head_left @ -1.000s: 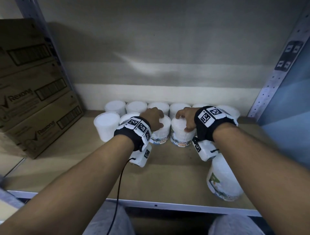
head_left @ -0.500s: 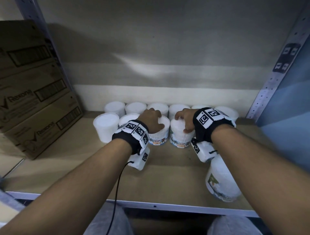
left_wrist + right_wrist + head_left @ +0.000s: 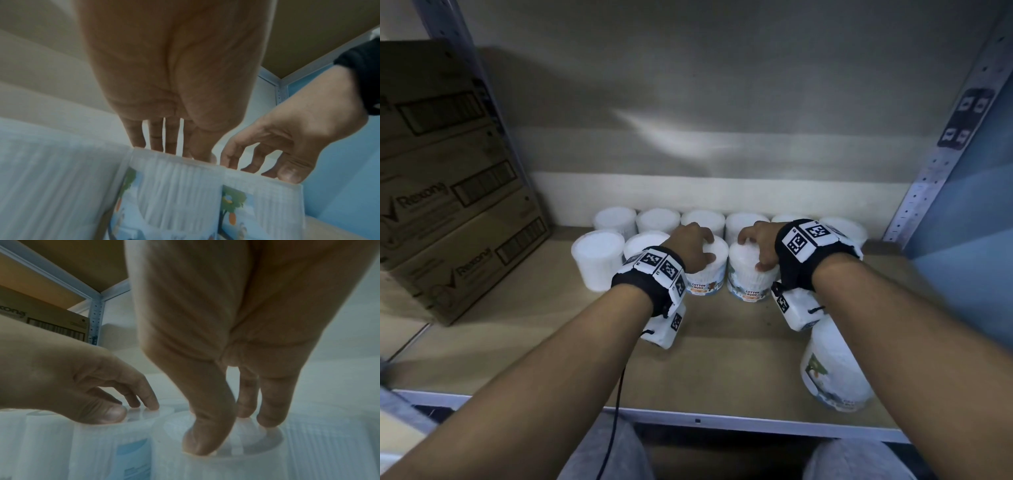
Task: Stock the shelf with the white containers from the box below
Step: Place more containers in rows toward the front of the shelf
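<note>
Two white containers with "Cotton Buds" labels stand side by side in the second row on the shelf board (image 3: pixel 722 359). My left hand (image 3: pixel 703 246) comes down on the left container (image 3: pixel 702 284), thumb and curled fingers gripping its lid. My right hand (image 3: pixel 751 251) grips the lid of the right container (image 3: pixel 750 287) the same way. The left wrist view shows my left hand (image 3: pixel 180 146) at the rim of its container (image 3: pixel 176 186), with my right hand (image 3: pixel 267 154) beside it. In the right wrist view my right hand (image 3: pixel 226 418) has its fingertips on its container's lid (image 3: pixel 226 467).
A back row of white containers (image 3: pixel 659 219) lines the wall, with more (image 3: pixel 597 257) left of my hands. Another container (image 3: pixel 832 373) stands near the front right edge. Stacked cardboard boxes (image 3: pixel 448 192) fill the left; a metal upright (image 3: pixel 945 137) bounds the right.
Both hands stay on the same two containers; only the view shifts slightly.
</note>
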The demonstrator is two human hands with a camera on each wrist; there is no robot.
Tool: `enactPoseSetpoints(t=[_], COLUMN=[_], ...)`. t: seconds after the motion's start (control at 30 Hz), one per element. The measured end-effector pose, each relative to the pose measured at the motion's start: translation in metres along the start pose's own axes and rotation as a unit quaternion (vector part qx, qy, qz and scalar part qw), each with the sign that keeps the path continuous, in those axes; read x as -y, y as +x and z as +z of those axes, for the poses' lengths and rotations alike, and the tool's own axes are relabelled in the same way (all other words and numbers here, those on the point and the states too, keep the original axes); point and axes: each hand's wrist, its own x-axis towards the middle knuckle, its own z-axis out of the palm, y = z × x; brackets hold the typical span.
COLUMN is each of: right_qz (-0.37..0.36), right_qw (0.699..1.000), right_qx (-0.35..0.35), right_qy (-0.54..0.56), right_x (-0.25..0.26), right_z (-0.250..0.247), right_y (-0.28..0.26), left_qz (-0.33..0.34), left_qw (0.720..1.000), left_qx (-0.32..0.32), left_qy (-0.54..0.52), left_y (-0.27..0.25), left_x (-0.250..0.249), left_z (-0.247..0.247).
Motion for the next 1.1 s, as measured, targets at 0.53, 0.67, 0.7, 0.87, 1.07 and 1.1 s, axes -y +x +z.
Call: enactPoseSetpoints(t=[0.53,0.67,0.7,0.87,1.07,1.1], right_qz=[0.014,0.007,0.002,-0.008,-0.019,-0.023], right_qw=[0.999,0.999,0.999,0.999,0.999,0.999], right_qx=[0.010,0.020,0.023,0.039,0.050,0.047], right_qy=[-0.034,-0.033,-0.032,-0.017,-0.001,0.001], right_x=[0.019,0.030,0.034,0.044,0.051,0.051], right_z=[0.004,0.004,0.004,0.008,0.015,0.016], right_y=[-0.030,-0.059,-0.066,-0.094,-0.126,-0.131], left_qz=[0.000,-0.004,-0.006,0.003,0.025,0.026], left_qw=[1.000,0.999,0.998,0.997,0.997,0.997], left_qx=[0.013,0.030,0.039,0.048,0.043,0.046], left_qy=[0.024,0.038,0.043,0.054,0.057,0.058], left_y=[-0.032,-0.054,-0.060,-0.091,-0.123,-0.127], left_x=[-0.006,-0.011,-0.012,-0.016,-0.021,-0.022], left_z=[0.000,-0.004,-0.005,-0.005,-0.004,-0.004])
